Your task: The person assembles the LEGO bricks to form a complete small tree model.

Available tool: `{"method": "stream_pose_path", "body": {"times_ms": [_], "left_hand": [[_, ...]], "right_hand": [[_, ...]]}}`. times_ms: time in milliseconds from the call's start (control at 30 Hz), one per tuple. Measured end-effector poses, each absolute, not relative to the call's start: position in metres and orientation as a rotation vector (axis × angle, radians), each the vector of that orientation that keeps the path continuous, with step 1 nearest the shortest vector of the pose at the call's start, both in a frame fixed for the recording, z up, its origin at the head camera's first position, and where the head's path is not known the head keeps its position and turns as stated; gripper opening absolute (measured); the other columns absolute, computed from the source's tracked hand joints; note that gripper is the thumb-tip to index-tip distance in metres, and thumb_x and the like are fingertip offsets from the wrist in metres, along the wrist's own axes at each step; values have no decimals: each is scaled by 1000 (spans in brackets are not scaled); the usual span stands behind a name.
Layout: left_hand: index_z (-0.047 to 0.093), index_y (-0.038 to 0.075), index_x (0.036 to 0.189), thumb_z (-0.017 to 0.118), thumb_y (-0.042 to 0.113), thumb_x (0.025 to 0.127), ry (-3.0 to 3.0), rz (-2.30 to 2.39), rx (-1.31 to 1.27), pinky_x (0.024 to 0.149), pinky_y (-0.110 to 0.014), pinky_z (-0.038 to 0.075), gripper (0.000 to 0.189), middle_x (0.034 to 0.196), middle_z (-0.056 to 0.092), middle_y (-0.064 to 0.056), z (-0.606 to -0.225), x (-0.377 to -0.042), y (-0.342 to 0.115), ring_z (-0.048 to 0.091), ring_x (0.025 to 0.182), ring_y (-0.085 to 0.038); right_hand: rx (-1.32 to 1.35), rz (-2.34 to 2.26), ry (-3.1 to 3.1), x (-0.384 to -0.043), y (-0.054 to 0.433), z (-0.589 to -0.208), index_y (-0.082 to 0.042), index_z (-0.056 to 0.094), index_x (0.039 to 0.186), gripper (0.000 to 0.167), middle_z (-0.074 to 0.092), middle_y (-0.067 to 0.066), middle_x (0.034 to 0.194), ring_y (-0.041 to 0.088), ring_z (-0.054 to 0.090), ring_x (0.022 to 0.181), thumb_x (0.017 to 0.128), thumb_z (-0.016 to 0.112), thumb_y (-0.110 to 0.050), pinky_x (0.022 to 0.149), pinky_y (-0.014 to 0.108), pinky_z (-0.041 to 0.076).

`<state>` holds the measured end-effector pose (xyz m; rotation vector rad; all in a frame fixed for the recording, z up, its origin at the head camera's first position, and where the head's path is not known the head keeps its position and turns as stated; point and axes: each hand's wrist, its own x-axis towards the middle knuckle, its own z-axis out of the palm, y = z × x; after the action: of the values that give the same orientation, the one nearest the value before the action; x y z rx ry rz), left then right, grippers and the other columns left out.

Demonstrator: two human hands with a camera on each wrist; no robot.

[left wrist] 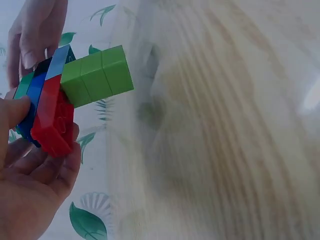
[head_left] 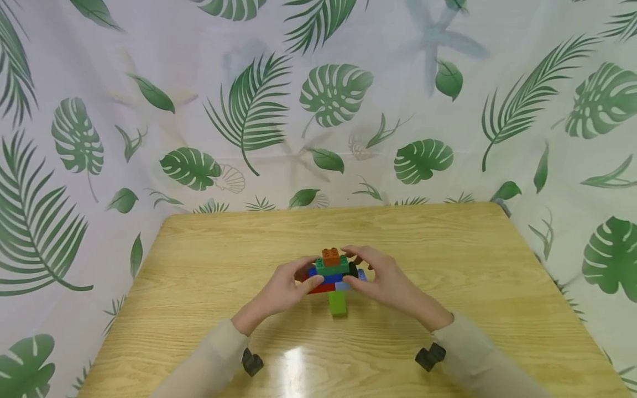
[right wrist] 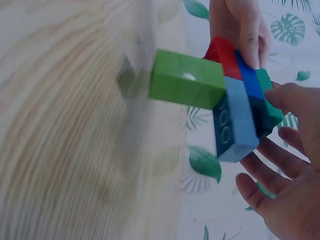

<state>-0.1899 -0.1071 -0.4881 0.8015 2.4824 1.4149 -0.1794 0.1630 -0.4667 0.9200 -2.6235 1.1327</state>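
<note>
Between the two hands stands a build of toy building bricks, with an orange brick (head_left: 330,256) on top and a dark green one (head_left: 332,267) below it. Under those come a blue brick (left wrist: 35,97) and a black one (head_left: 354,269), then a red brick (left wrist: 49,112) beside a light blue one (right wrist: 242,112). A lime green column (right wrist: 187,77) forms the base; whether it touches the table I cannot tell. My left hand (head_left: 281,287) grips the left side, thumb in front, fingers behind. My right hand (head_left: 390,281) holds the right side, its thumb near the dark green and black bricks.
The build is above the middle of a wooden table (head_left: 224,243). A white cloth with green leaf prints (head_left: 278,182) hangs behind the table and along its sides. Dark wrist mounts (head_left: 430,356) sit by both sleeves.
</note>
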Motion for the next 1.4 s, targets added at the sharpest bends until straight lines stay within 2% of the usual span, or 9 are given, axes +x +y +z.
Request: {"method": "stream_pose_path", "body": {"times_ms": [167,267,433,600,800,1100,1400], "left_hand": [[47,0,155,59,28,109,2446,1477,720,91,-37,60,55,125,72,-18,-488,-211,-106,71,106,-27],[46,-3,155,56,26,111,2431,1491,676,96,-45,59,54,127,71,-21,-491,-224,-104,71,111,-32],[49,0,153,56,26,111,2414,1570,544,94,-45,60,51,128,71,-22,-497,-238,-100,71,110,-32],[55,3,149,64,29,107,2462,1629,426,90,-38,60,50,128,69,-20,-504,-248,-96,70,107,-30],[56,4,150,73,18,100,2457,1590,419,90,-33,60,54,138,67,-19,-513,-256,-97,69,105,-28],[58,1,147,71,22,102,2538,1392,432,107,-45,53,51,137,67,-16,-526,-263,-98,65,115,-28],[61,-1,144,71,23,102,2574,1291,439,105,-46,51,49,134,67,-18,-525,-265,-99,61,112,-28]], "right_hand": [[961,1110,-2687,-192,168,-472,-7,52,152,69,66,12,136,27,65,111,90,82,-6,90,45,57],[958,1071,-2689,-202,164,-477,-4,49,154,75,65,15,139,30,66,114,87,81,-1,97,52,57],[858,1102,-2686,-218,155,-486,1,50,152,72,65,22,139,35,67,110,87,81,3,97,54,58],[694,1184,-2770,-239,153,-499,0,52,151,65,63,23,143,36,67,112,91,78,-1,93,51,58],[576,1258,-2854,-256,156,-510,-2,57,146,53,66,23,138,36,66,114,96,74,-6,92,46,57],[578,1263,-2922,-265,158,-521,0,61,142,49,67,21,136,33,66,112,97,75,-11,97,49,55],[574,1248,-2980,-267,157,-527,0,60,143,50,69,18,127,26,58,98,97,74,-14,87,38,49]]}}
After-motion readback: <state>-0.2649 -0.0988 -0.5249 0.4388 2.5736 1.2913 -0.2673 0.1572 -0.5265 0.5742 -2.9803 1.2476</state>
